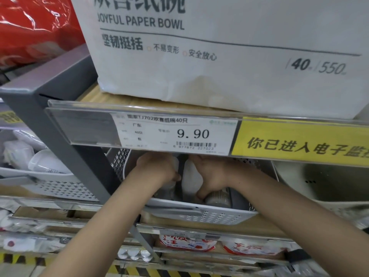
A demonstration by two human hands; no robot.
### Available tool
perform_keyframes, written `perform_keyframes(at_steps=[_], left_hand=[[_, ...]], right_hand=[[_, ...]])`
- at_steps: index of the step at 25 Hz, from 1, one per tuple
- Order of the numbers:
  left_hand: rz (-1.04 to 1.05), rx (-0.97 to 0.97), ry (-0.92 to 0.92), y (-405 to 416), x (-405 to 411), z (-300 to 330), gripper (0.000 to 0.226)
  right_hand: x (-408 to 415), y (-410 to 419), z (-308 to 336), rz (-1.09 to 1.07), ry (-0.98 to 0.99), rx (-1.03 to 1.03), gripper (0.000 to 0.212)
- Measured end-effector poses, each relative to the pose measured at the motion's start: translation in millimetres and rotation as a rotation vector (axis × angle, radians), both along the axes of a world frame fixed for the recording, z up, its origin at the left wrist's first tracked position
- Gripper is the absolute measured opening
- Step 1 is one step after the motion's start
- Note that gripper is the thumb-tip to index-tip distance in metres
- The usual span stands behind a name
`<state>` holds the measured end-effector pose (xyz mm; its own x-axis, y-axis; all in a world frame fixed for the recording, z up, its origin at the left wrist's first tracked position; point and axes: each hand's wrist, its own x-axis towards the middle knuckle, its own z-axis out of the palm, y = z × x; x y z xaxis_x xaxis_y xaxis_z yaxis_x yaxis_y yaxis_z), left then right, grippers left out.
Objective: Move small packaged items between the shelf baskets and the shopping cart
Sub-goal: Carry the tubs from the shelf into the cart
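Observation:
Both of my hands reach into a grey perforated shelf basket (201, 215) under the price rail. My left hand (157, 168) curls around a pale packaged item (169, 187) on the left side of the basket. My right hand (209, 174) grips a white packaged item (190, 180) in the middle, its thumb down by a round transparent pack (218, 197). The fingertips of both hands are hidden behind the price rail and the packages. No shopping cart is in view.
A big white paper-bowl pack (229, 56) sits on the shelf above, over a price tag (179, 134) and a yellow sign (303, 144). Another basket with white cups (46, 162) stands to the left, a steel basin (329, 182) to the right, red-printed packs (187, 243) below.

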<state>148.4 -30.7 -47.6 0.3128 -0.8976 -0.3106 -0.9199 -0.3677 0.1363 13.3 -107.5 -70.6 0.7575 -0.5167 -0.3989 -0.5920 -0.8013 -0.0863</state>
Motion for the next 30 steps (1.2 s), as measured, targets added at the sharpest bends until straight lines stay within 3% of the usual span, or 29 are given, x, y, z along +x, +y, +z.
perform_keyframes(at_steps=[5, 11, 16, 20, 22, 25, 30], left_hand=[[0.036, 0.103, 0.091, -12, 14, -25, 0.083], [0.012, 0.076, 0.146, -13, 13, -14, 0.083], [0.014, -0.220, 0.210, 8, 5, 7, 0.060], [0.053, -0.512, 0.139, 34, -12, 28, 0.046], [0.062, -0.673, 0.087, 48, -22, 33, 0.048], [0.004, -0.910, 0.230, 72, -30, 37, 0.049], [-0.022, -1.043, 0.378, 112, -42, 31, 0.071]], right_hand=[[1, 0, 3, 0.008, 0.019, -0.017, 0.109], [-3, -6, 9, -0.057, -0.008, 0.064, 0.092], [-32, 0, 33, -0.228, -0.278, 0.122, 0.099], [-61, 31, 58, -0.332, -0.433, 0.018, 0.082], [-72, 50, 68, -0.382, -0.560, -0.067, 0.072], [-89, 79, 69, -0.398, -0.726, -0.145, 0.076], [-113, 122, 54, -0.459, -1.094, -0.197, 0.091]])
